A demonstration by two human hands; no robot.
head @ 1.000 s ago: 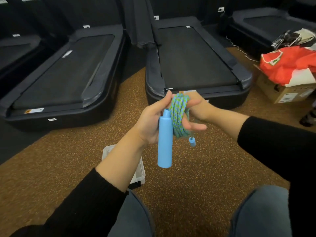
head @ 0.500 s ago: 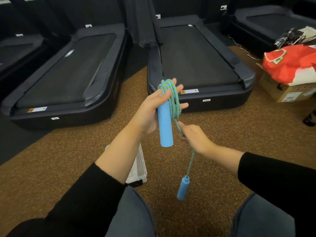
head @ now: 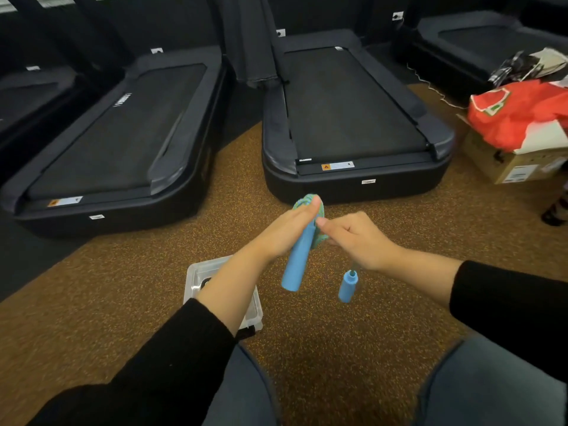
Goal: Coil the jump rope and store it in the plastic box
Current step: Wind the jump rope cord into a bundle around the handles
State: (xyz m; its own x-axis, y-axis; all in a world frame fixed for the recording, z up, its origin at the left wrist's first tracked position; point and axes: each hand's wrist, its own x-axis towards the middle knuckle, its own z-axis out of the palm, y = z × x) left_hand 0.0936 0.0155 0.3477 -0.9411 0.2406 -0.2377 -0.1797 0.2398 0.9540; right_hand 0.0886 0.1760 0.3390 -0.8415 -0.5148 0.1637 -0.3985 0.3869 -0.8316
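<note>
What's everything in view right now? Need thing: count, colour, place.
jump rope: one, green-blue cord, coiled over the left hand
long handle: one, light blue, held in the left hand, pointing down
short handle: one, light blue, dangling below the right hand
plastic box: one, clear, on the floor under the left forearm
treadmills: at least four, black, across the back
cardboard box: one, brown, right edge
red bag: one, red with white, on the cardboard box
floor: brown speckled
left hand: one, gripping handle and coil
right hand: one, closed on the cord
sleeves: two, black
knees: two, blue jeans, bottom
</note>
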